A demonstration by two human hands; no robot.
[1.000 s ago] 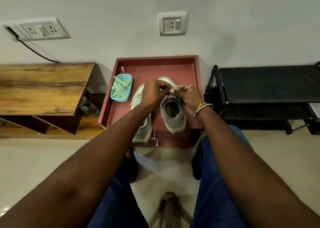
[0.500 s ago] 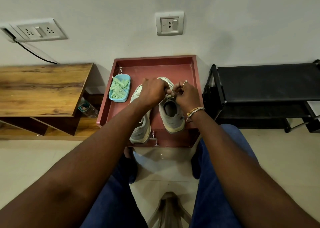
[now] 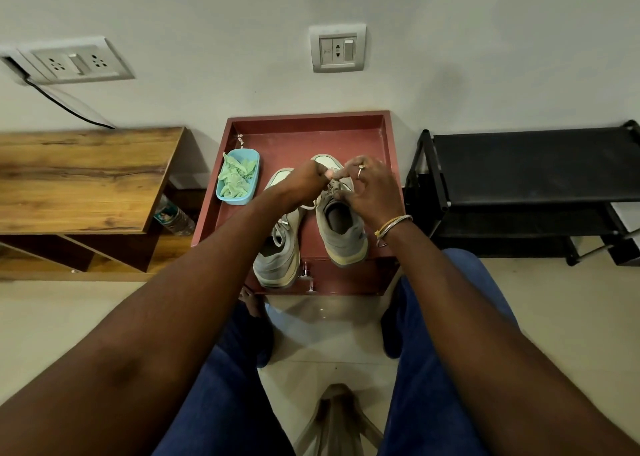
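Your left hand (image 3: 304, 182) and right hand (image 3: 371, 189) meet over the front of the grey shoe (image 3: 343, 227), which stands on the right side of the red-brown tray top (image 3: 308, 121). Its toe points to the wall and its heel sits at the near edge.

Left hand: the fingers are curled tight and pinch the lace (image 3: 334, 186) just above the eyelets. A loop of the same lace hangs out below that hand.

Right hand: the fingers are bent and close on the lace from the other side, with the fingertips touching those of the left hand. Exactly which strand each finger holds cannot be told, because the knuckles cover it. This hand wears a ring (image 3: 360, 171), and bangles (image 3: 394, 225) sit on the wrist.

The second shoe (image 3: 280, 252) lies just beside the first, to its left. It is partly under your left forearm, and its heel overhangs the near edge.

A blue tub (image 3: 254, 178) of pale green pieces stands on the tray, left of both shoes and apart from them.

Surroundings:
- A wooden table (image 3: 79, 178) stands to the left.
- A water bottle (image 3: 174, 218) lies beneath its corner.
- A black rack (image 3: 519, 164) stands to the right.
- A wall socket (image 3: 337, 47) is above the tray.
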